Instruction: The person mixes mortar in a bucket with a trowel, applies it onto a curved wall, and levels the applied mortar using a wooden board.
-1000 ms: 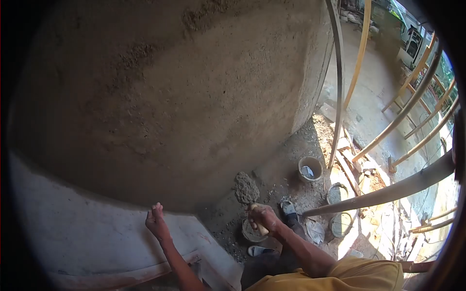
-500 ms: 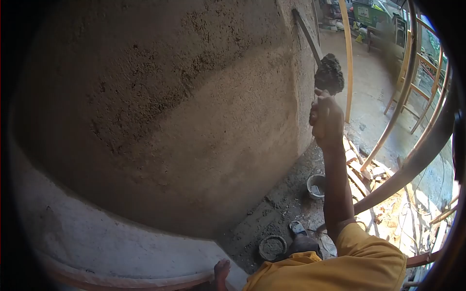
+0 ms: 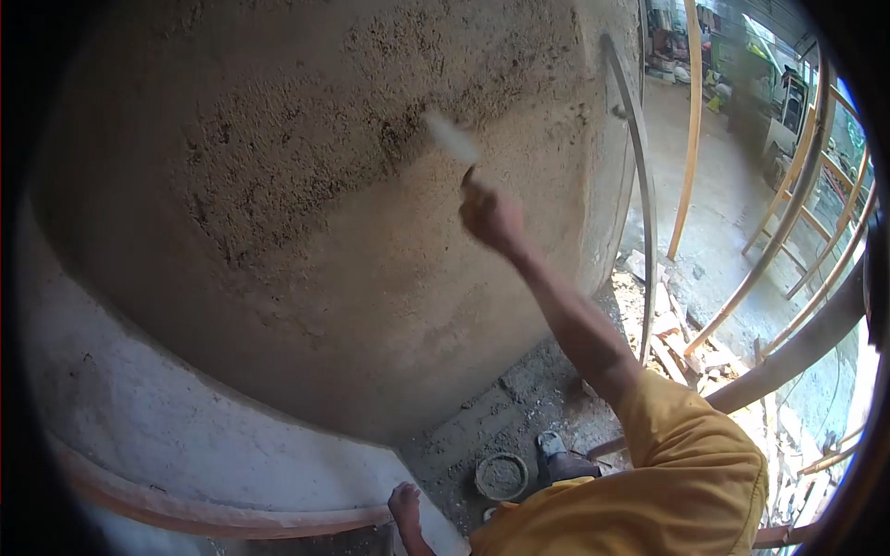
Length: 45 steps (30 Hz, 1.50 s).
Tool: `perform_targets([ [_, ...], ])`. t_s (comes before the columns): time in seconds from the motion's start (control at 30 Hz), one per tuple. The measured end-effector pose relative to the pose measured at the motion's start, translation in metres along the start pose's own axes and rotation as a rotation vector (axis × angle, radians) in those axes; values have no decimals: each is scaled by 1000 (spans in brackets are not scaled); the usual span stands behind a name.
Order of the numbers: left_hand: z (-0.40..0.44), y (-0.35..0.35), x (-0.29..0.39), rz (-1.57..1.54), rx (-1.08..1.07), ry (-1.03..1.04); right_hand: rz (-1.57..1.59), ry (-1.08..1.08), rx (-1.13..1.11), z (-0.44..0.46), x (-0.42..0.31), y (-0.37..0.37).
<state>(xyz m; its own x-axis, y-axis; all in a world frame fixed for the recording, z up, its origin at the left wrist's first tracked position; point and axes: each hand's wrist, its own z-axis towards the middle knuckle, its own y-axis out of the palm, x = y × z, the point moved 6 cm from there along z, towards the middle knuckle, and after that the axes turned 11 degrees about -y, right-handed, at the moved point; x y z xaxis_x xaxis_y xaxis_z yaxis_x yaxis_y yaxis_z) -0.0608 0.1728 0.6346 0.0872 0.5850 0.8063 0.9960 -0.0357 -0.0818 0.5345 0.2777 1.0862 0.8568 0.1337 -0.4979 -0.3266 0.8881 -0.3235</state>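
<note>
My right hand (image 3: pixel 493 218) is closed around the handle of a trowel (image 3: pixel 452 139), raised in front of the plastered wall (image 3: pixel 399 269). Motion smears the trowel's pale blade, and no lump of mortar shows on it. Behind the blade the wall is rough and pitted; lower down it looks smoother. At the bottom, my left hand (image 3: pixel 405 508) has its fingers curled at the end of a long wooden pole (image 3: pixel 250 524), beside a whitish ledge (image 3: pixel 232 426).
A round bucket of mortar (image 3: pixel 502 476) stands on the mortar-spattered floor by my foot (image 3: pixel 551 443). A long straightedge (image 3: pixel 640 157) leans at the wall's corner. Bamboo poles (image 3: pixel 774 236), a wooden ladder (image 3: pixel 816 218) and rubble (image 3: pixel 672 338) are to the right.
My right hand has swung left from the wall's corner to its face. The dark mortar heap on the trowel is gone from the blade. My left hand stays low by the pole.
</note>
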Motion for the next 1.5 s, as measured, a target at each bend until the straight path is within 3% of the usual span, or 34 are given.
perform_targets([
  [0.07,0,35,44,-8,-105,13,206,-235,-432,-166,-80,69],
  [0.1,3,43,43,-28,-146,-12,127,-39,-692,-264,-90,93],
  [0.13,8,49,46,-48,-182,-30,245,227,-908,-334,-104,92],
  [0.2,2,41,16,82,-173,-93,299,393,-1241,-494,-90,94],
  [0.23,15,28,-21,191,-170,-142,300,420,-1266,-567,-76,83],
  [0.3,23,7,-95,352,-161,-251,192,593,-1328,-616,-60,31],
  [0.37,11,-10,-159,447,-154,-381,171,455,-1351,-704,12,18],
  [0.47,-20,-19,-218,405,-133,-557,2,1020,-866,-586,12,-57],
  [0.6,-81,-46,-282,336,-69,-684,-159,985,-837,-545,41,-77],
  [0.7,-140,-73,-320,303,37,-791,-116,833,-1057,-563,65,-56],
  [0.77,-172,-57,-307,256,173,-909,-31,590,-1266,-633,106,-31],
  [0.8,-168,-51,-297,609,-80,-281,-111,701,-1484,-653,113,-17],
  [0.83,-181,-45,-310,-36,167,-749,-107,620,-1712,-697,133,0],
  [0.87,-188,-33,-306,-84,211,-767,-166,650,-1802,-709,136,13],
  [0.9,-194,-32,-327,-78,256,-841,-212,749,-1895,-745,157,27],
  [1.0,-242,-36,-414,-99,233,-887,-187,476,-1942,-827,192,77],
  [1.07,-281,-44,-468,101,194,-952,-182,174,-1978,-884,220,120],
  [1.1,-302,-43,-478,204,192,-1019,-158,219,-2028,-898,230,146],
  [1.23,-351,-30,-484,403,209,-1228,-232,270,-1779,-1025,281,233],
  [1.33,-358,-26,-479,486,237,-1303,-182,530,-1806,-1098,261,273],
  [1.37,-356,-26,-479,514,233,-1308,19,220,-1959,-1186,288,285],
  [1.43,-356,-30,-475,567,229,-1305,312,734,-1749,-1148,269,246],
  [1.5,-349,-35,-473,607,219,-1267,582,1185,-1386,-1099,242,209],
])
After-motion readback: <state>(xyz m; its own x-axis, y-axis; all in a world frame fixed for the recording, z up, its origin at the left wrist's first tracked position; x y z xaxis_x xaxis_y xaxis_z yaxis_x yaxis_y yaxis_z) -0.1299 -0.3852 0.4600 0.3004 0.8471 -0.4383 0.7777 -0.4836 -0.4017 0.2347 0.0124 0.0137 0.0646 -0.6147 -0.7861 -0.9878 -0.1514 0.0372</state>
